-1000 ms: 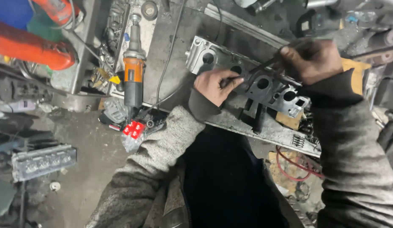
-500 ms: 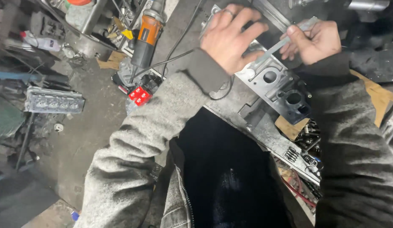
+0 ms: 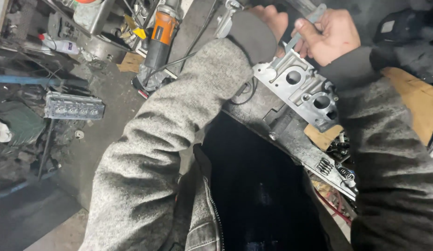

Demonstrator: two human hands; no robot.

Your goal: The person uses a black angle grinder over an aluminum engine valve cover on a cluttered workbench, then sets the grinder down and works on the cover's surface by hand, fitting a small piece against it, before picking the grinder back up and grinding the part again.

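Up top, our right hand (image 3: 329,36) grips a flat grey metal scraper blade (image 3: 304,27) over the cast aluminium cylinder head (image 3: 298,90) on the counter (image 3: 277,128). Our left hand (image 3: 272,21), mostly hidden, seems pressed against it. Heavy, rigid, sharp-edged; best held by its sides.

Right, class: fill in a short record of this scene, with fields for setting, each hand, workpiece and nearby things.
Setting: cluttered workshop bench
Right hand: grips a flat grey metal tool
Left hand: at the top of the workpiece, mostly hidden by the sleeve
Workpiece: grey metal cylinder head with round ports
Nearby: orange power tool; coil springs
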